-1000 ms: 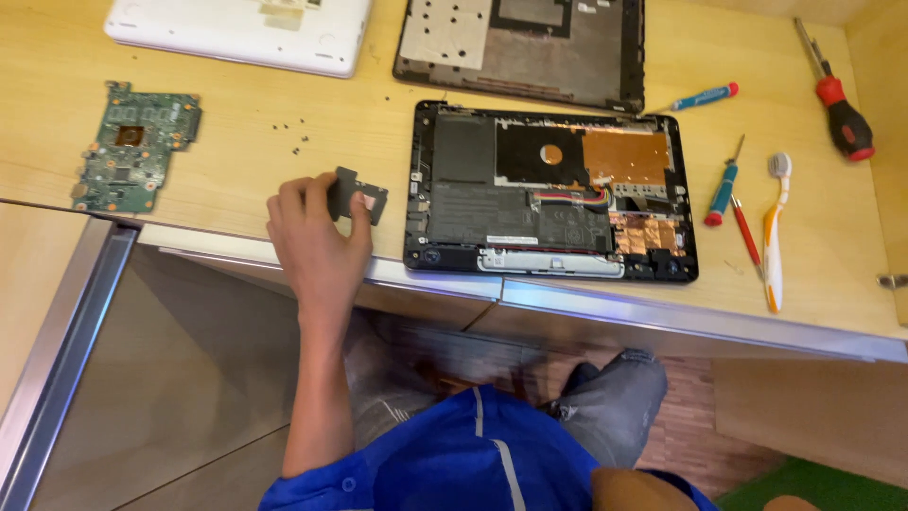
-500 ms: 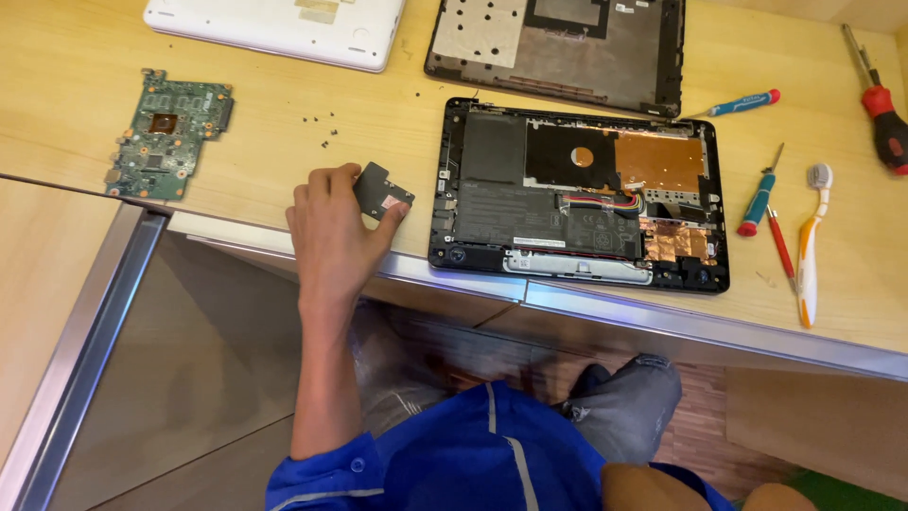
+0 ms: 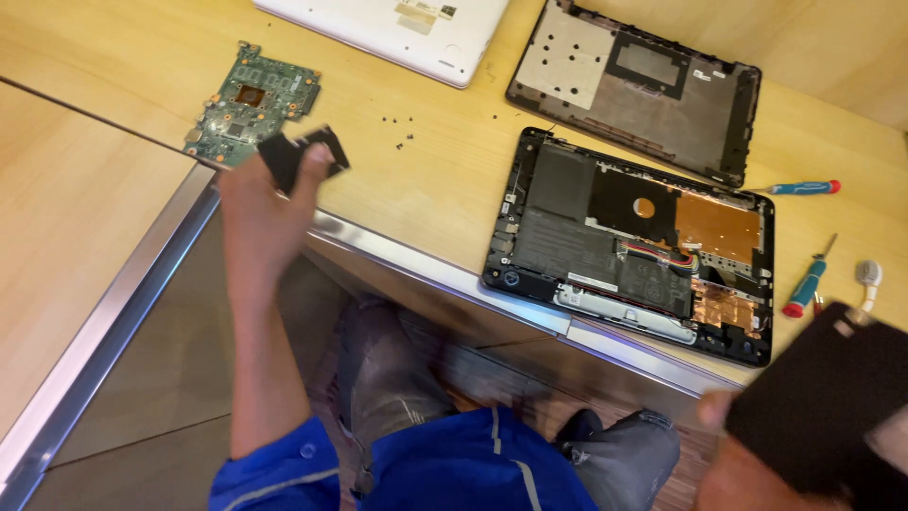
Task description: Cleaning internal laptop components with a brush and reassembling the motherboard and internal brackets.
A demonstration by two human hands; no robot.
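My left hand (image 3: 257, 213) holds a small black flat part (image 3: 305, 157) above the table's front edge, close to the green circuit board (image 3: 252, 102). My right hand (image 3: 738, 468) shows at the bottom right corner, gripping a blurred black flat object (image 3: 823, 402). The opened black laptop base (image 3: 632, 244), with its battery and copper heat plate exposed, lies on the wooden table (image 3: 445, 180) between the hands. Several tiny loose screws (image 3: 401, 132) lie to the right of the circuit board.
A black laptop cover (image 3: 636, 87) lies behind the base, a white laptop (image 3: 397, 26) at the far edge. Screwdrivers (image 3: 806, 290) and a toothbrush (image 3: 866, 280) lie to the right. A metal rail (image 3: 104, 341) edges a lower wooden panel at the left. My knees are under the table.
My left hand moved left with the black part, from beside the laptop base toward the circuit board. My right hand with a black object has come into view at the bottom right.
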